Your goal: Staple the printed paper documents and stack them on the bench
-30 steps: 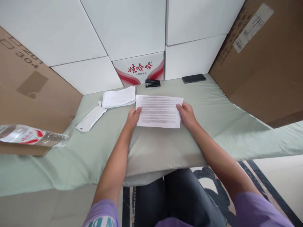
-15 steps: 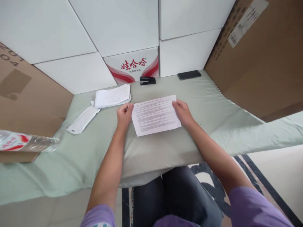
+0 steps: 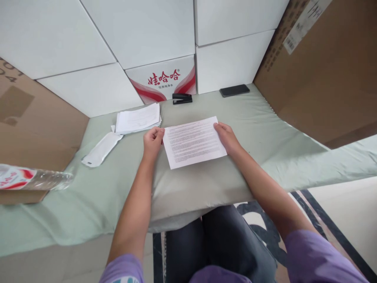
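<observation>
A printed sheet of paper (image 3: pixel 194 143) is held up between both hands, its lines of small text facing me. My left hand (image 3: pixel 153 140) pinches its upper left corner, thumb on the front. At the upper right edge, my right hand (image 3: pixel 226 136) grips the sheet with the thumb on top and the fingers behind it. Left of my left hand lies a stack of papers (image 3: pixel 138 119), and below that a white flat packet (image 3: pixel 102 149). A black stapler (image 3: pixel 182 98) rests beyond the sheet, near the boxes.
White boxes (image 3: pixel 153 31) form a wall at the back, one with red lettering. Large brown cartons (image 3: pixel 321 78) stand on both sides. A dark phone (image 3: pixel 235 90) lies at the back right, and a water bottle (image 3: pixel 35 177) is at the left. Pale green cloth (image 3: pixel 188 188) covers the surface.
The view has shifted slightly. Both hands still hold the sheet in nearly the same place; nothing has been let go or picked up.
</observation>
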A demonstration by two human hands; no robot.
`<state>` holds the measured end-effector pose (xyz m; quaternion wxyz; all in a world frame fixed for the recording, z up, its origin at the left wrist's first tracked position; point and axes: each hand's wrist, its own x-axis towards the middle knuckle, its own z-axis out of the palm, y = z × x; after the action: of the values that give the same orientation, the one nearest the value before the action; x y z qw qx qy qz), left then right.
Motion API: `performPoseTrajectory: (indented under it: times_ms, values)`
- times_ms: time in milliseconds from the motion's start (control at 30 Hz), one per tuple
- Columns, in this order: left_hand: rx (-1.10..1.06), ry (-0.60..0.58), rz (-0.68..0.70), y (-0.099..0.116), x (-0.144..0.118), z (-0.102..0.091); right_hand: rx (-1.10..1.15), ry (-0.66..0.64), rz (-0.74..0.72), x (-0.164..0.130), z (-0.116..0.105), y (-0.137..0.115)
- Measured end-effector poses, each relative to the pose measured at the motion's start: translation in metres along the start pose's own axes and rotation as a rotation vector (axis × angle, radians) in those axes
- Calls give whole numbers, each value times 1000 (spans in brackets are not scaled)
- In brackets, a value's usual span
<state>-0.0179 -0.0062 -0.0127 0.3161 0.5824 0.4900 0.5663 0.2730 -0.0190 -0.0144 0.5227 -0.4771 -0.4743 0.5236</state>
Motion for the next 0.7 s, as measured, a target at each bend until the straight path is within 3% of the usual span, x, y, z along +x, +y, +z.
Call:
performPoseTrajectory:
  times_ms: [200,467,567,700]
  values:
    - [-31,-90,-45,2,0,-1,-45,85,-119,3,-3,4]
    - [1,-104,12,3,1,0,-62,154,-223,2,-2,0]
    - [-1,-126,32,2,0,1,-113,233,-362,-1,-1,-2]
    - [-10,-27,117,0,0,3,-186,315,-608,-9,0,-5]
